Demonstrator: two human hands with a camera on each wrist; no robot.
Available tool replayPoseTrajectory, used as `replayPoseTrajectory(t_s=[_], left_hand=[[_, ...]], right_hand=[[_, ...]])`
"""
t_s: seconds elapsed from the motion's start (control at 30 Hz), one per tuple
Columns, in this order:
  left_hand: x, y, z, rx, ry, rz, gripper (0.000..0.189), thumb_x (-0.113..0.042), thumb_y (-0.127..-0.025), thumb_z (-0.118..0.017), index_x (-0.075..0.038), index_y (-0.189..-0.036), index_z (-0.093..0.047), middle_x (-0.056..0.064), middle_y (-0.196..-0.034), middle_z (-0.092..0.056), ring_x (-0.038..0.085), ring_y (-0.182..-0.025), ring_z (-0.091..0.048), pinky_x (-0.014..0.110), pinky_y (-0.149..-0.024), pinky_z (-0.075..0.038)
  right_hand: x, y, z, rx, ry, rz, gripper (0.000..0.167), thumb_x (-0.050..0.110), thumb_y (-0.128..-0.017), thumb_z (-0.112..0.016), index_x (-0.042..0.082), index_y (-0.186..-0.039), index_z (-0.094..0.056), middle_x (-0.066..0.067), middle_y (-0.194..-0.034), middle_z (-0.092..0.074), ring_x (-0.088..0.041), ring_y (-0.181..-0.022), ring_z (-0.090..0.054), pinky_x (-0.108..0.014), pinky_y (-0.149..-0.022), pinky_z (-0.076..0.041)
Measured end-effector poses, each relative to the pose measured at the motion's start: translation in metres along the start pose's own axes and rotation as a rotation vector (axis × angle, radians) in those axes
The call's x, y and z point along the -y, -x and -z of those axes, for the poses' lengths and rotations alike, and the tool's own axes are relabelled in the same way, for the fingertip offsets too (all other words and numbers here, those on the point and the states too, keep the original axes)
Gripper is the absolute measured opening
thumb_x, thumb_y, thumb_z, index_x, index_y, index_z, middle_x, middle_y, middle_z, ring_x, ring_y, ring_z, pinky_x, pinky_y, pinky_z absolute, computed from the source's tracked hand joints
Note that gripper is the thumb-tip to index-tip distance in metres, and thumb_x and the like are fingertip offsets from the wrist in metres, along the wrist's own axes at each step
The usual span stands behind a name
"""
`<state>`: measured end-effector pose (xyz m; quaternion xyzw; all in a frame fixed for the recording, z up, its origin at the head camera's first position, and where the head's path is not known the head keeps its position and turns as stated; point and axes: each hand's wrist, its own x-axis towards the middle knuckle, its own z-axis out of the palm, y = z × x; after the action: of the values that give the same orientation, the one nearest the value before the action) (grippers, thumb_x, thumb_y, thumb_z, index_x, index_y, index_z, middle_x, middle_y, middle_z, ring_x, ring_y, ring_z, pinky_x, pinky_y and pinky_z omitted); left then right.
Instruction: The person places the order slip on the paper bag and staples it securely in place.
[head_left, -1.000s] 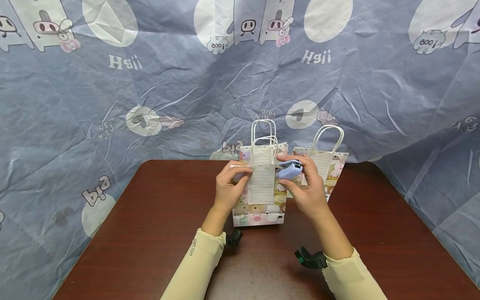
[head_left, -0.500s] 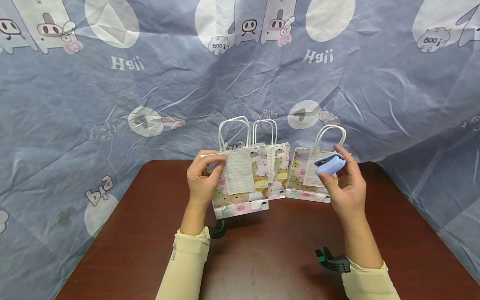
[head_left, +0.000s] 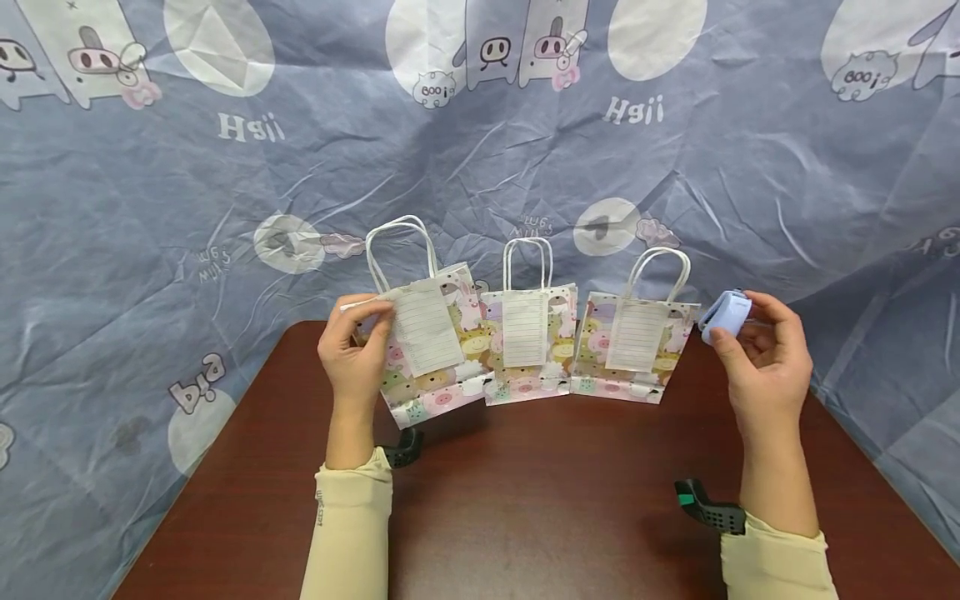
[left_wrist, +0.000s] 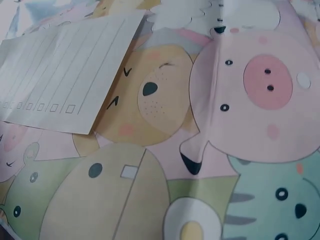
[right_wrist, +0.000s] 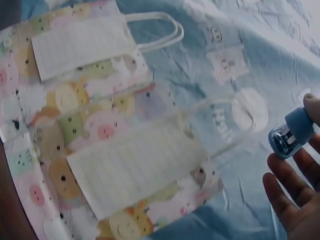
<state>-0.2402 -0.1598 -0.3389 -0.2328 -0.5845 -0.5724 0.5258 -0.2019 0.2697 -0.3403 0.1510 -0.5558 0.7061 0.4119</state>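
My left hand [head_left: 354,346] pinches the top left corner of an animal-print paper gift bag [head_left: 474,343], which hangs tilted above the table. A lined paper slip [head_left: 429,330] lies on the bag's front, by its top edge. Close up, the left wrist view shows the bag's pig and bear print [left_wrist: 265,85] and the slip's loose lower end [left_wrist: 75,70]. My right hand [head_left: 772,358] holds a small light-blue stapler [head_left: 729,317] between thumb and fingers, to the right of the bags. Metal parts of the stapler [right_wrist: 292,134] show in the right wrist view.
Two matching gift bags stand at the back of the dark red table [head_left: 540,500]: a middle bag [head_left: 561,350] and a right bag [head_left: 600,342]. Each has white handles and a lined slip on its front. A blue patterned cloth [head_left: 360,167] hangs behind.
My left hand has carried the gift bag leftward from in front of the middle bag, tilting it. My right hand has moved right, away from the bag, with the stapler still in it.
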Motion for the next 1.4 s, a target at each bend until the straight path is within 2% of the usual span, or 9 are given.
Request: replayPoseTrajectory(t_s=[0.13, 0.2, 0.37, 0.47, 0.63, 0.77, 1.03, 1.23, 1.4], left_hand=[[0.007, -0.003, 0.010, -0.049, -0.033, 0.009, 0.010, 0.011, -0.080, -0.076, 0.008, -0.089, -0.073, 0.005, -0.091, -0.071, 0.012, -0.094, -0.065, 0.023, -0.083, -0.050], [0.010, -0.003, 0.014, -0.072, -0.047, 0.024, 0.013, 0.011, -0.080, -0.076, 0.008, -0.092, -0.073, 0.008, -0.091, -0.070, 0.011, -0.094, -0.064, 0.024, -0.084, -0.050], [0.017, 0.001, 0.020, -0.125, -0.048, 0.109, 0.027, 0.010, -0.079, -0.076, 0.009, -0.105, -0.068, -0.004, -0.098, -0.069, 0.005, -0.086, -0.063, 0.017, -0.073, -0.050], [0.024, 0.006, 0.022, -0.135, -0.057, 0.163, 0.031, 0.008, -0.080, -0.077, 0.007, -0.108, -0.066, -0.005, -0.102, -0.067, 0.002, -0.080, -0.060, 0.014, -0.066, -0.050], [0.036, 0.012, 0.024, -0.129, -0.097, 0.214, 0.025, 0.006, -0.081, -0.077, -0.002, -0.104, -0.070, 0.005, -0.102, -0.067, 0.003, -0.085, -0.056, 0.014, -0.067, -0.045], [0.043, 0.016, 0.024, -0.127, -0.091, 0.248, 0.024, 0.005, -0.081, -0.077, -0.003, -0.103, -0.071, 0.004, -0.102, -0.067, 0.005, -0.088, -0.055, 0.015, -0.069, -0.044], [0.051, 0.022, 0.023, -0.111, -0.091, 0.325, 0.025, 0.010, -0.081, -0.075, 0.003, -0.104, -0.068, 0.002, -0.103, -0.066, 0.005, -0.096, -0.055, 0.017, -0.080, -0.043], [0.040, 0.023, 0.018, -0.075, -0.056, 0.345, 0.026, 0.014, -0.081, -0.073, 0.011, -0.105, -0.064, -0.007, -0.101, -0.066, 0.003, -0.103, -0.057, 0.019, -0.091, -0.044], [0.037, 0.026, 0.016, -0.048, -0.070, 0.345, 0.027, 0.014, -0.081, -0.072, 0.014, -0.106, -0.062, -0.010, -0.101, -0.065, 0.003, -0.103, -0.056, 0.016, -0.090, -0.043]], right_hand=[[-0.009, -0.004, 0.016, -0.069, 0.186, -0.086, 0.046, -0.015, -0.082, -0.068, -0.003, -0.126, -0.065, -0.003, -0.108, -0.058, -0.008, -0.081, -0.059, -0.009, -0.068, -0.050], [-0.015, -0.005, 0.024, -0.073, 0.334, -0.123, 0.044, -0.009, -0.084, -0.069, 0.001, -0.127, -0.066, 0.003, -0.106, -0.057, -0.005, -0.082, -0.057, -0.007, -0.069, -0.048], [-0.036, -0.003, 0.043, -0.069, 0.600, -0.228, 0.045, 0.001, -0.087, -0.072, 0.008, -0.131, -0.065, 0.013, -0.101, -0.054, 0.003, -0.080, -0.055, -0.004, -0.067, -0.044], [-0.047, -0.001, 0.052, -0.090, 0.618, -0.333, 0.045, 0.005, -0.087, -0.073, 0.013, -0.131, -0.065, 0.013, -0.099, -0.054, 0.002, -0.079, -0.054, -0.006, -0.063, -0.043], [-0.063, 0.001, 0.065, -0.099, 0.663, -0.483, 0.043, 0.013, -0.089, -0.073, 0.021, -0.130, -0.064, 0.016, -0.096, -0.052, 0.001, -0.081, -0.050, -0.008, -0.062, -0.040], [-0.076, 0.005, 0.077, -0.070, 0.679, -0.559, 0.043, 0.018, -0.091, -0.071, 0.020, -0.133, -0.062, 0.017, -0.094, -0.051, 0.001, -0.082, -0.049, -0.007, -0.063, -0.043], [-0.099, 0.018, 0.096, 0.102, 0.748, -0.619, 0.049, 0.032, -0.096, -0.067, 0.014, -0.140, -0.056, 0.016, -0.091, -0.052, 0.002, -0.077, -0.053, -0.013, -0.063, -0.053], [-0.107, 0.024, 0.101, 0.139, 0.843, -0.671, 0.052, 0.041, -0.095, -0.066, 0.011, -0.137, -0.056, 0.018, -0.085, -0.053, -0.003, -0.071, -0.054, -0.021, -0.059, -0.052], [-0.112, 0.027, 0.103, 0.175, 0.918, -0.719, 0.056, 0.046, -0.095, -0.063, 0.012, -0.138, -0.055, 0.011, -0.089, -0.054, -0.006, -0.071, -0.051, -0.023, -0.058, -0.048]])
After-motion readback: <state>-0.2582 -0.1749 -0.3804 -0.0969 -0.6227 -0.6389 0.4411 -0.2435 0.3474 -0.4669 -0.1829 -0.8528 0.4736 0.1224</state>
